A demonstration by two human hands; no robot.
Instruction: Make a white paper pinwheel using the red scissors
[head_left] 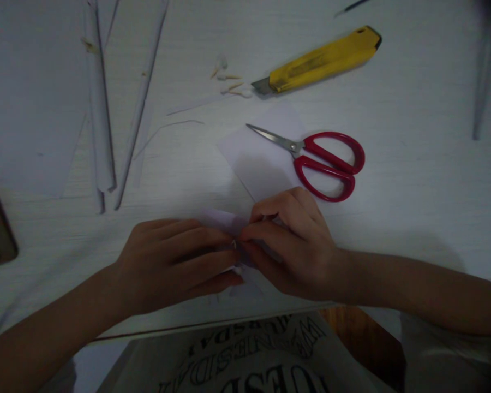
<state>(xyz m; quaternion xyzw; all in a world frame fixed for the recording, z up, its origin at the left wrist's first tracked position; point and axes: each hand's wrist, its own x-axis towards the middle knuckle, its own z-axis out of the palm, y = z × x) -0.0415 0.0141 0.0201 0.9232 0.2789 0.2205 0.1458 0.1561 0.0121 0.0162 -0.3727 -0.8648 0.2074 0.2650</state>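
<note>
A printed shirt (245,355) fills the near edge, and above it the left hand (167,265) and right hand (292,245) pinch a small folded paper piece (227,221) between fingertips on the white table (413,191), near red scissors (323,161)

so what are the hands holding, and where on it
A small folded piece of pale paper, pinched at its middle between the fingertips of the left hand and the right hand; most of it is hidden.

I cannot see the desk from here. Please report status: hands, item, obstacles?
Left hand and right hand both pinching small folded paper. Scissors lying just behind right hand. Yellow knife farther back.
</note>
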